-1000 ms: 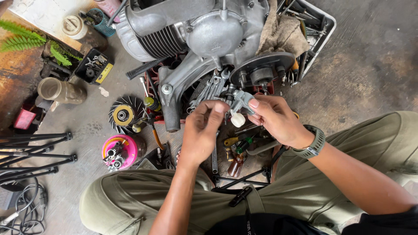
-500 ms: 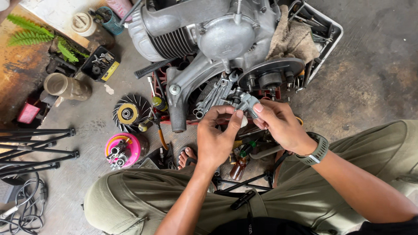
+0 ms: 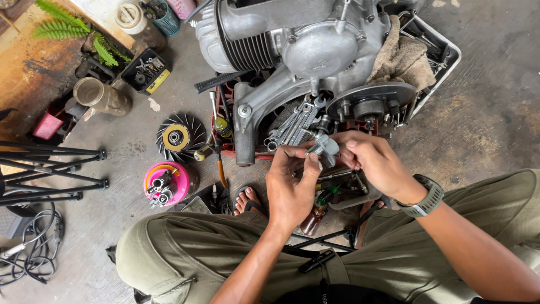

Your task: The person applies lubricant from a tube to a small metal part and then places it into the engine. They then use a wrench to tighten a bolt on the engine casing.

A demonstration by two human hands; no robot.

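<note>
I sit on the floor in front of a grey scooter engine (image 3: 304, 50) resting on a red crate. Both hands meet just below it around a small grey metal part (image 3: 325, 147). My right hand (image 3: 374, 163), with a dark watch on the wrist, grips the part from the right. My left hand (image 3: 289, 186) pinches at its left side with fingertips. A bunch of spanners (image 3: 292, 124) lies on the crate right above the hands.
A finned fan wheel (image 3: 180, 137) and a pink tub of small parts (image 3: 166, 183) lie left of my knee. A black parts tray (image 3: 146, 70), a tan cylinder (image 3: 101, 95), tripod legs (image 3: 50, 169) and cables (image 3: 34, 242) are further left. A rag (image 3: 399, 56) drapes the engine's right.
The view has shifted a little. My hands stay together below the engine, turning the small grey part between the fingers; a white piece seen a second ago is out of sight.
</note>
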